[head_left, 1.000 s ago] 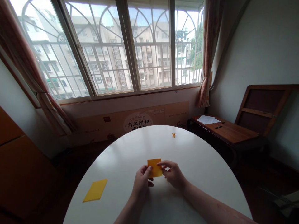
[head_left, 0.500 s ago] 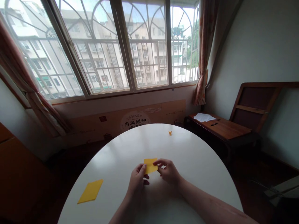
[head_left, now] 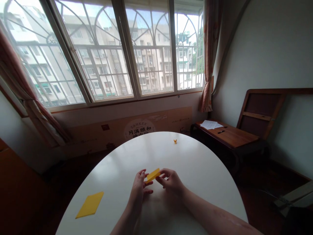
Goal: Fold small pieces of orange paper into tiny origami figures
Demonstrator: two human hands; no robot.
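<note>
A small folded piece of yellow paper point(head_left: 153, 175) is held up over the middle of the white table, tilted with its right end higher. My right hand point(head_left: 171, 181) pinches its right end between thumb and fingers. At the other end, my left hand point(head_left: 140, 186) has its thumb raised and its fingers apart. The paper's left end lies at those fingers; whether they press on it is hard to make out. A stack of yellow paper sheets point(head_left: 90, 205) rests on the table to the left of my left hand.
The round white table point(head_left: 117, 163) carries a tiny orange-yellow folded figure point(head_left: 175, 141) near its far edge. Beyond it stand a wooden bench point(head_left: 239, 137) with white papers point(head_left: 210, 124) and a dark pen point(head_left: 221, 132), a long printed cardboard panel point(head_left: 171, 120) and barred windows.
The yellow paper has turned from facing me nearly flat to a slanted, narrower view. My left thumb has lifted off it and the left fingers have spread. The whole view has shifted slightly.
</note>
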